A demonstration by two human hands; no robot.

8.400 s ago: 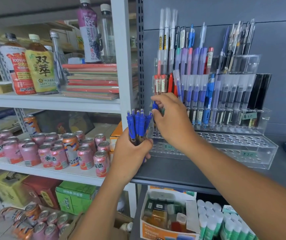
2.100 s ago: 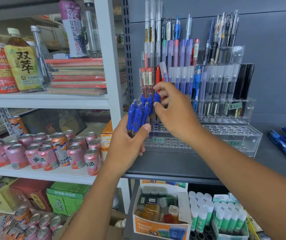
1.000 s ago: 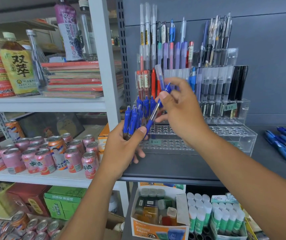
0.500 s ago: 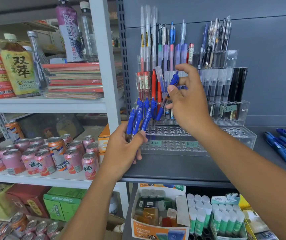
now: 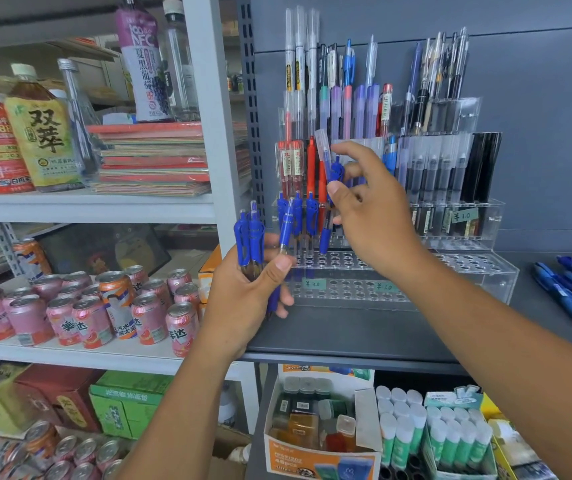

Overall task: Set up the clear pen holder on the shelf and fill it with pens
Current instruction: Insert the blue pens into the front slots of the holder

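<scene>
– Gripping anything, the left hand [image 5: 248, 303]?
– Yes; its fingers curl round a bundle of blue pens [image 5: 250, 237], upright, just left of the clear pen holder [image 5: 478, 271].
– And the right hand [image 5: 374, 213]?
– Thumb and fingertips pinch one blue pen [image 5: 326, 233]; the other fingers spread loosely; the pen's tip is at the holder's left holes, beside the standing pens [image 5: 312, 213]; the holder sits on the grey shelf [image 5: 346, 334].

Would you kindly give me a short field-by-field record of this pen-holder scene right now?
Left hand: grips bundle of blue pens
Right hand: pinches single blue pen, tip down, at holder's left side
Clear pen holder: tiered, on dark shelf; front rows of holes unfilled
Standing blue pens: few, at holder's left, before red pens
Loose pens: lying on shelf, far right
</scene>
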